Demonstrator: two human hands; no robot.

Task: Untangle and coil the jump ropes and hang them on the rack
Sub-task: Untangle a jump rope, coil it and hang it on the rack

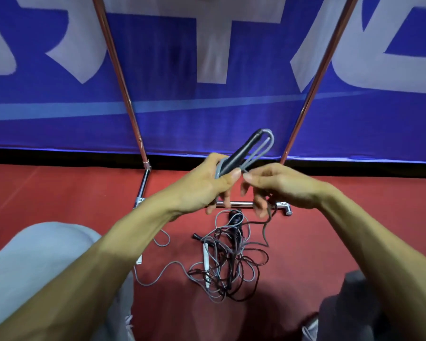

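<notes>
My left hand grips a dark grey jump rope handle together with loops of its grey cord folded alongside it. Just to its right, my right hand pinches the same grey cord, which trails down from that hand toward the floor. A tangled pile of grey and dark ropes lies on the red floor below my hands, with a white handle and a black handle in it. The rack's two copper-coloured uprights rise on either side.
The rack's chrome base bar lies on the red floor just behind the pile. A blue banner with white lettering hangs behind the rack. My knees, the left in grey and the right in dark fabric, frame the pile.
</notes>
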